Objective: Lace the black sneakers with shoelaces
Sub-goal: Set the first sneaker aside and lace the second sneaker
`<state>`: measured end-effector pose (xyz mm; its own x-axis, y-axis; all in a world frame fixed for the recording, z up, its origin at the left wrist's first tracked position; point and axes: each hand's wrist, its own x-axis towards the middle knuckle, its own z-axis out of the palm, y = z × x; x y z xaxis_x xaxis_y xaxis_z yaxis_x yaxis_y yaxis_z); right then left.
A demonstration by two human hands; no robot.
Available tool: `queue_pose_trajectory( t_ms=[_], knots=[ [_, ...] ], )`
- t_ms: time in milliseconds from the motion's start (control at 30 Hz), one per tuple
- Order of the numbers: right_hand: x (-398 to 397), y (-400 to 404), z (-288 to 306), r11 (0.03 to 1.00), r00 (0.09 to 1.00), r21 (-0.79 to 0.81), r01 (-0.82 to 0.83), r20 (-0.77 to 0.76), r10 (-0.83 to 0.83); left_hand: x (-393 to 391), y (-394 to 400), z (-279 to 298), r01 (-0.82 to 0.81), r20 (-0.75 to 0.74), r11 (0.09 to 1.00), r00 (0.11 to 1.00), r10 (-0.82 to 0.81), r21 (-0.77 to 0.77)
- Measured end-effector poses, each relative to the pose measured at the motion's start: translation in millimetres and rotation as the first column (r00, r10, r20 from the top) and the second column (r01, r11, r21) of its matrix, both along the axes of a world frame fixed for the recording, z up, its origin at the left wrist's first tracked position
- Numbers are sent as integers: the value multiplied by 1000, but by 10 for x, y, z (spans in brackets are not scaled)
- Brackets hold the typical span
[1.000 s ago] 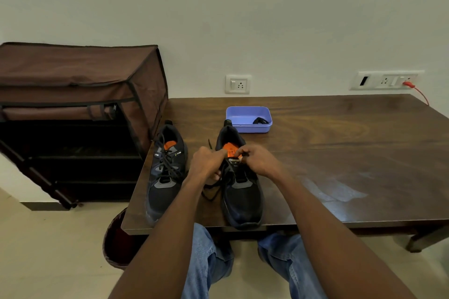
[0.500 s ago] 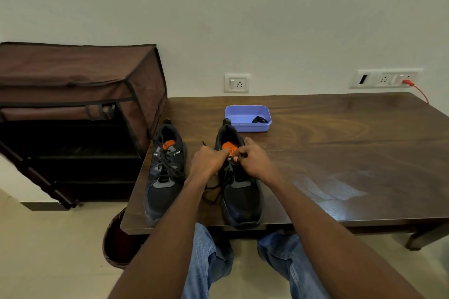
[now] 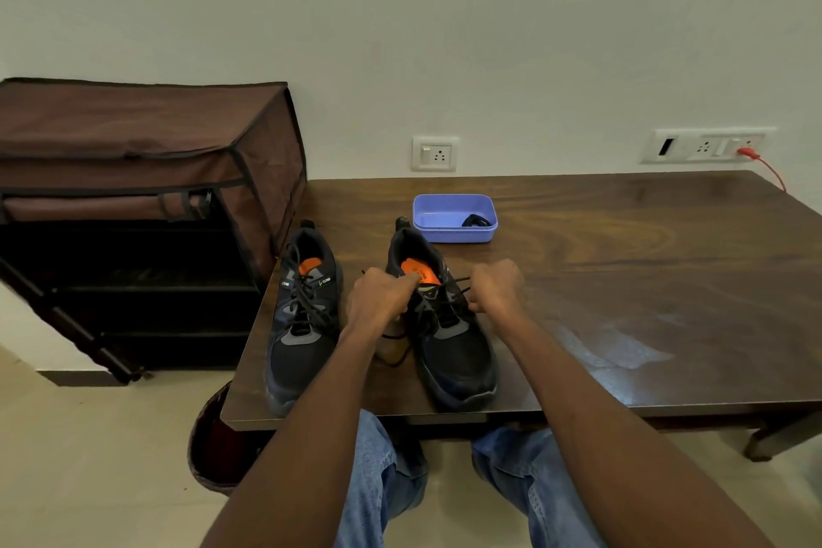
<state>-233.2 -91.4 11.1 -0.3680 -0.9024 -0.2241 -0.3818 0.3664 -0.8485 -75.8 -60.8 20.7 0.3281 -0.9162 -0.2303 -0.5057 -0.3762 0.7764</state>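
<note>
Dark table (image 3: 622, 280), right sneaker (image 3: 449, 347) eyelets hidden — hands' (image 3: 382, 298) lace (image 3: 458, 280) grip unclear

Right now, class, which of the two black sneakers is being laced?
The right-hand sneaker, nearer the blue tray; both hands pull its lace. The left-hand sneaker lies untouched.

A home room: a low dark wooden table (image 3: 622, 280) stands against a plain painted wall with domestic switch-and-socket plates (image 3: 434, 154), beside a brown fabric-covered shoe rack (image 3: 147, 174) on a pale tiled floor (image 3: 89, 458).
</note>
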Motion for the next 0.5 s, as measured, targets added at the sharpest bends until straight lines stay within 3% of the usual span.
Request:
queue_pose_trajectory(
  t_ms=[100,233,433,500],
  knots=[
    [10,-5,7,971,955,-92,-219,-224,194,-4,9,2,12,12,1000,1000,-12,-3],
    [117,-40,-77,801,790,-182,-570,-391,473,-1,7,-4,16,15,1000,1000,-16,-16],
    [121,-28,-113,666,585,-38,-745,-516,625,-7,-4,-23,41,6,999,999,-41,-16],
    [138,-11,-121,668,585,-21,-744,-506,634,-8,-14,-21,45,8,999,999,-45,-13]
  ],
)
